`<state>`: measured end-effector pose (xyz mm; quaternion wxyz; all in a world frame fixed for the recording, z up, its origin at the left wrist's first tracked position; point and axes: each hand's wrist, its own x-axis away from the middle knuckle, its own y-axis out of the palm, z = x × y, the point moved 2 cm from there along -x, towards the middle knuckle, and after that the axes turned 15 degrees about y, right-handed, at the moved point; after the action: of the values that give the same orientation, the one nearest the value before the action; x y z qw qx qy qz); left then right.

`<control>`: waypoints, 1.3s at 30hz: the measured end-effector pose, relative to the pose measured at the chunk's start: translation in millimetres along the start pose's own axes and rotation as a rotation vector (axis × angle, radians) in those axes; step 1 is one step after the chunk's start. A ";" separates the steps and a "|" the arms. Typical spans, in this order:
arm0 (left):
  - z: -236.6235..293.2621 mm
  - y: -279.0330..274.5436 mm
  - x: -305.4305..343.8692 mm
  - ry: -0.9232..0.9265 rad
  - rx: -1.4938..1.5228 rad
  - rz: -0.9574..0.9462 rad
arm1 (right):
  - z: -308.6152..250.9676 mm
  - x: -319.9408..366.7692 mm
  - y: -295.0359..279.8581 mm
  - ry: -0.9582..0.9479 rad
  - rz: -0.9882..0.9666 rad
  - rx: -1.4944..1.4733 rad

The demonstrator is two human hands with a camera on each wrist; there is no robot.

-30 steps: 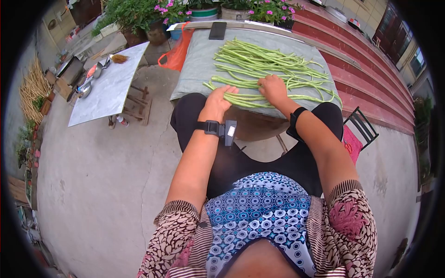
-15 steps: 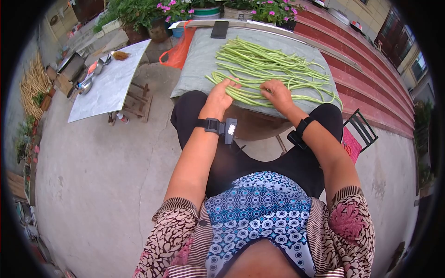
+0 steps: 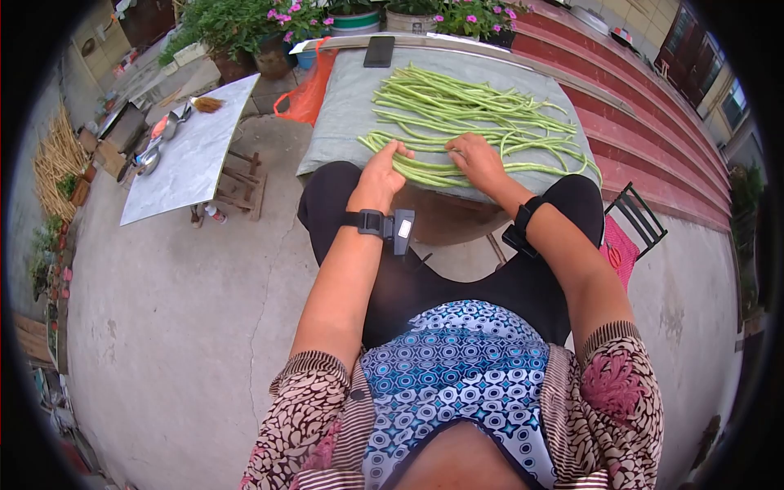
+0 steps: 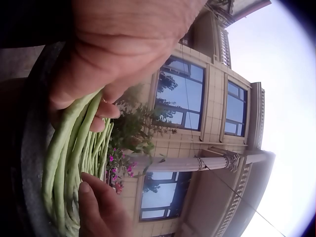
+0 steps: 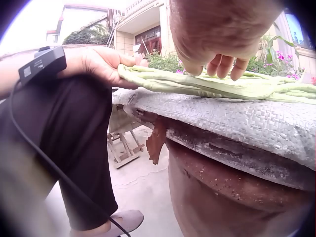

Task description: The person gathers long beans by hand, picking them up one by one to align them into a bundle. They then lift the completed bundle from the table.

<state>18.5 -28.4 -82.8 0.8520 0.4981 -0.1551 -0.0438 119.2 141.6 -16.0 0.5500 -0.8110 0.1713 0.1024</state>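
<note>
Long green beans (image 3: 465, 102) lie spread across a grey woven cover (image 3: 343, 106). At the near left edge, the left hand (image 3: 380, 173) has its fingers curled round the ends of several beans (image 4: 71, 158). The right hand (image 3: 480, 162) is over the same near bundle, a little to the right, with bent fingers. In the right wrist view the right hand (image 5: 222, 39) is just above the beans (image 5: 197, 85), fingertips at their upper side; whether it pinches any is unclear. The left hand (image 5: 106, 66) is at the bean ends there.
A dark phone (image 3: 379, 51) lies at the cover's far left corner, beside an orange bag (image 3: 309, 90). A board table (image 3: 192, 151) with bowls and a brush stands left. Red steps (image 3: 629, 106) rise on the right, near a chair (image 3: 637, 220). Potted flowers line the back.
The right hand has shifted slightly left along the near beans. The left hand lifted its fingers over the bean ends and stays at the left edge.
</note>
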 end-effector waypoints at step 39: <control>12.3 23.1 22.7 0.031 0.027 -0.172 | 10.9 2.9 -2.8 0.030 -0.155 -0.084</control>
<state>34.5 -32.4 -52.2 0.8406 0.5216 -0.0991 -0.1072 123.3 152.1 -18.7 0.5191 -0.8456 0.1118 0.0545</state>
